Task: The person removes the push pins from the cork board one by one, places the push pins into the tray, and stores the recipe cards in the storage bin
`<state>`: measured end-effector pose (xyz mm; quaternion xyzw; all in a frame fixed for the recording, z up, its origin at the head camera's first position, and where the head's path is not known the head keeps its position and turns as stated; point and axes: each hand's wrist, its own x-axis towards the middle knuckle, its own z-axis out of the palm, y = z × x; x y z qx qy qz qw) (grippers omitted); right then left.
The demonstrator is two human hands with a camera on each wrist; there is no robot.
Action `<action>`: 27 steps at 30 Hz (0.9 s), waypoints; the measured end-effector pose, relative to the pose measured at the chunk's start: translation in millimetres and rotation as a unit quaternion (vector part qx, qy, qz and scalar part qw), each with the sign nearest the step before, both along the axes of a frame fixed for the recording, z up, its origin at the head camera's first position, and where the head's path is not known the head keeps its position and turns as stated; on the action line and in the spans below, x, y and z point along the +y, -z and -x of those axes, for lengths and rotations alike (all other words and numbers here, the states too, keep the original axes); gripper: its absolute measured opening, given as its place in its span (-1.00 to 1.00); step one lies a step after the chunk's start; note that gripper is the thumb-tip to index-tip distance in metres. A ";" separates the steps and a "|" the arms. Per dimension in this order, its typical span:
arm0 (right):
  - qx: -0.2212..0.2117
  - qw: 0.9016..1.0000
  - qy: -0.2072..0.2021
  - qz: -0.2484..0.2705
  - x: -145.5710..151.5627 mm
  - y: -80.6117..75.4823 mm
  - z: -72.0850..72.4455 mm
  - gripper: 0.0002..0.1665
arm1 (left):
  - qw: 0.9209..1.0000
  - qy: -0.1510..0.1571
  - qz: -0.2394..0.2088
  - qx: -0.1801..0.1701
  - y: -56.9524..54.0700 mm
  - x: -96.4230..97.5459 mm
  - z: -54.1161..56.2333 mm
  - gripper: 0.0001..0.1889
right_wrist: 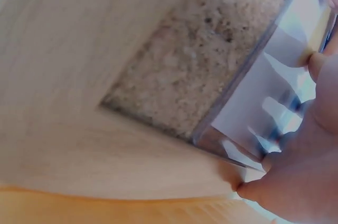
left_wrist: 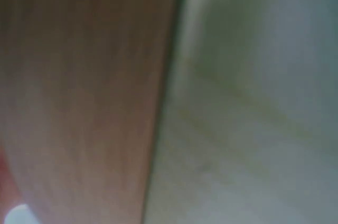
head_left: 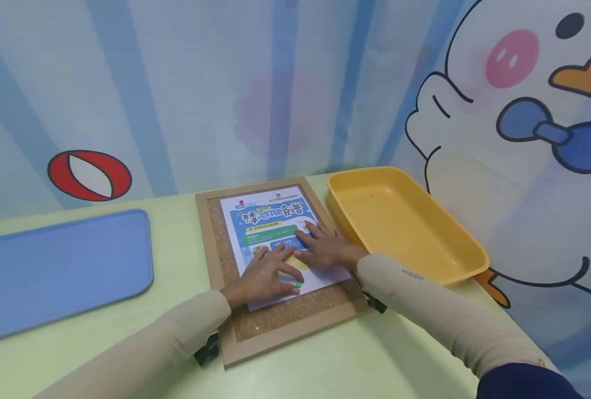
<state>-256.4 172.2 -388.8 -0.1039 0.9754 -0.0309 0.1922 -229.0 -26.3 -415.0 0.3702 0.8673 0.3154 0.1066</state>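
Kiddie-style wall with blue stripes and a big cartoon duck behind everything, then a pale green-yellow table in front of it. On that sits a corkboard in a wooden frame, with a printed sheet lying on the cork.

Spot to watch is the green pin, low on the sheet near its bottom edge. Left hand has it, pinched between thumb and index finger, off to that hand's right. Right hand is farther up the page, fingers spread over the paper and gripping nothing, so the left is clearly the nearer one. Can't tell which way the pin's own axis points, it's too tiny. The sheet's long axis runs away from the person, far end leaning a bit left.

Room-wise: bare cork strip between the sheet's bottom edge and the frame, then open table on the near side. Left of the frame there's more free table before the blue tray. Right side is tight, since the yellow tray sits just beside the frame. Left wrist view is too blurry to help, no fingers in it.
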 end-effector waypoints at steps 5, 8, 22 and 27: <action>0.029 0.999 -0.005 -0.014 0.2 4.8 -2.4 -0.18 | 1.000 -0.007 -0.001 -0.004 -1.2 0.9 0.3 -0.81; 0.047 0.999 -0.011 -0.020 0.4 8.4 -5.0 -0.18 | 1.000 -0.011 -0.003 -0.005 -0.7 1.7 -0.2 -0.83; 0.097 0.994 -0.027 -0.037 2.8 25.8 -9.8 -0.19 | 1.000 -0.026 -0.010 0.005 3.9 5.6 -1.2 -0.92; 0.074 0.996 -0.033 -0.023 4.5 20.4 -6.4 -0.22 | 0.999 -0.025 -0.019 0.008 5.4 5.6 -1.1 -0.95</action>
